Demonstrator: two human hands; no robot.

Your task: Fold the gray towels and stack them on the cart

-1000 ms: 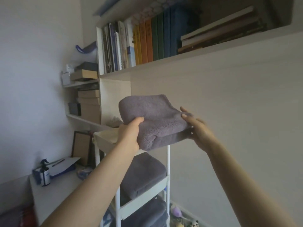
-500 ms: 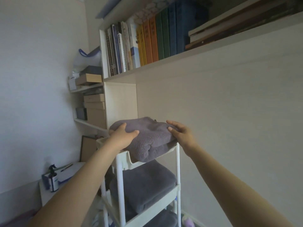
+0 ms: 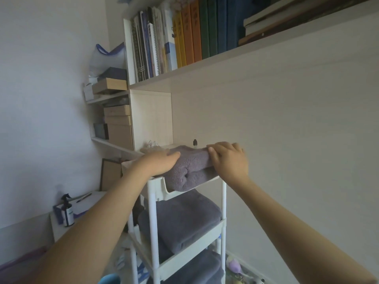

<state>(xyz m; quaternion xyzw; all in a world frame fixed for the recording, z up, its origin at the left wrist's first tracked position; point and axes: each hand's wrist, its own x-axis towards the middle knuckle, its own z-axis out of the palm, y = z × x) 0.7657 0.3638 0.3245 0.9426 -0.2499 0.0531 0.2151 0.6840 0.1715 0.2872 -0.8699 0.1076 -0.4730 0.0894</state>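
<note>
My left hand (image 3: 159, 163) lies flat, fingers relaxed, pressing the top of the folded gray towel (image 3: 189, 170) at centre frame. My right hand (image 3: 228, 160) rests on the towel's right end, fingers slightly bent over its upper edge; I cannot tell whether they pinch it. The towel sits in the top tray of the white cart (image 3: 156, 189), directly under both hands, each about equally near. Its long axis runs left-right across the frame, rolled fold facing the camera. Judgement: next move is lifting both hands straight off. More folded towels fill the middle tier (image 3: 180, 220) and bottom tier (image 3: 196, 269), lower centre.
</note>
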